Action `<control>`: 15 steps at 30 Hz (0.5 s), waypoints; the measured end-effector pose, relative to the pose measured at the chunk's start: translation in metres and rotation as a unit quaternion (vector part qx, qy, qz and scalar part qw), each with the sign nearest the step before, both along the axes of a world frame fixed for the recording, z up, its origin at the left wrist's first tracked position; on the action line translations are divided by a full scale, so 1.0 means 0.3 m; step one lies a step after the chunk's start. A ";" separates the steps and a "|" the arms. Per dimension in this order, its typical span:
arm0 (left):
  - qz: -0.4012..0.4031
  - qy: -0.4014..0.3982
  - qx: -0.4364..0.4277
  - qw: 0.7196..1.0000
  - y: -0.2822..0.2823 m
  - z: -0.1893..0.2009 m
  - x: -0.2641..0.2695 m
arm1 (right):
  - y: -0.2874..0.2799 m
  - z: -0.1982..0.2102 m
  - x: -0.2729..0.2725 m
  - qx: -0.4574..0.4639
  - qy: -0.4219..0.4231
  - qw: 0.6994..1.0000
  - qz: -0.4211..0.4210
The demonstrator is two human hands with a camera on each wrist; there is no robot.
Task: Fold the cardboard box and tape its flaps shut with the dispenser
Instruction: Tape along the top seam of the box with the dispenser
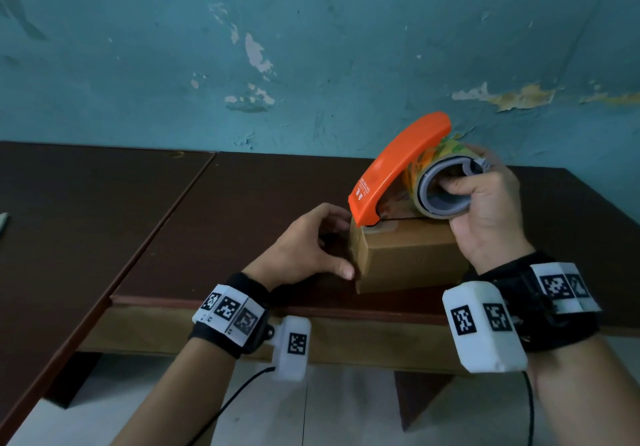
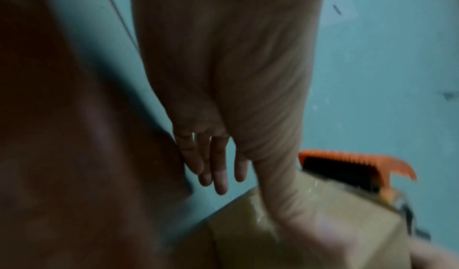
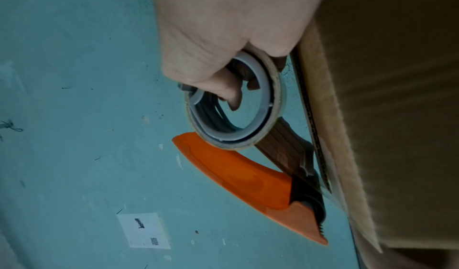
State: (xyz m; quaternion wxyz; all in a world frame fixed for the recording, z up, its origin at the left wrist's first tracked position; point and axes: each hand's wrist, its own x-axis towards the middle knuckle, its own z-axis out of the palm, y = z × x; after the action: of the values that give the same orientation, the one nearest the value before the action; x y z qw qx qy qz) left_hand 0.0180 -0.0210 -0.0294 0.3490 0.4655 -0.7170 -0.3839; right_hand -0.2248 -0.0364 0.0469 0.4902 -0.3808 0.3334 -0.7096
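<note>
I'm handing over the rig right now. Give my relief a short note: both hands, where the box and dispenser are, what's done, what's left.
Left hand: steadying the left end of the cardboard box, thumb on its near face.
Right hand: gripping the tape dispenser through the roll's core.
Box: folded, near the table front edge. Dispenser nose sits at the top's left edge.
Done: tape lies along the top.
Left: cut the tape, press the end down.

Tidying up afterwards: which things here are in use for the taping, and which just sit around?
In use: brown cardboard box; orange tape dispenser; left hand; right hand.
Lying about: pale flat object at the dark wooden table's left edge.
</note>
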 end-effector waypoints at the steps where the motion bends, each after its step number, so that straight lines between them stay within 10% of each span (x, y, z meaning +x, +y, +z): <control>1: 0.003 0.023 -0.005 1.000 -0.004 0.000 0.005 | 0.000 -0.001 0.000 0.000 -0.001 1.000 -0.001; 15: 0.060 -0.041 -0.050 0.996 -0.035 -0.019 -0.011 | 0.007 0.005 0.000 0.003 0.013 1.000 0.001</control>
State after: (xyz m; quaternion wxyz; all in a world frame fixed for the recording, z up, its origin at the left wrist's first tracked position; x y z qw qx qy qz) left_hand 0.0147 -0.0313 -0.0352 0.3645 0.5047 -0.7198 -0.3072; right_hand -0.2247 -0.0342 0.0484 0.4877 -0.3889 0.3417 -0.7029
